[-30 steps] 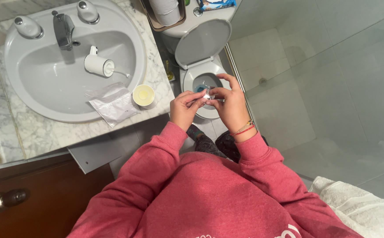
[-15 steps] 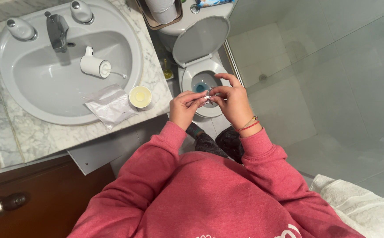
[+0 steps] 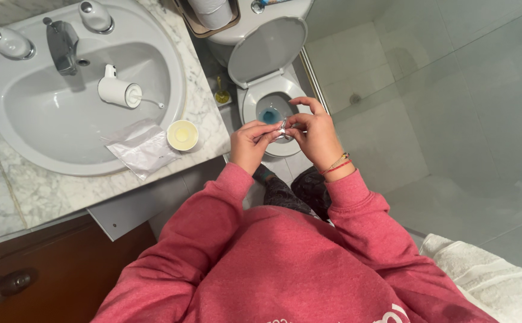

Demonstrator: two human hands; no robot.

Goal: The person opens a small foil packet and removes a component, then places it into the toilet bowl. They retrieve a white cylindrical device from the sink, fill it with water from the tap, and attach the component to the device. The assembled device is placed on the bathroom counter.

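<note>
A small crinkled silvery foil packet was pinched between both hands, left hand and right hand, fingers closed on it, above the open white toilet bowl with blue water. Unwrapping appeared to be under way; a firm, steady tear seemed called for. A small round cream-filled cup was left on the marble tabletop.

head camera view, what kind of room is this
A home bathroom, most likely. A white sink sits in a marble counter, an open toilet holds blue water, and glass like a shower screen stands on the right. Both hands pinch a small shiny wrapper above the toilet.
</note>
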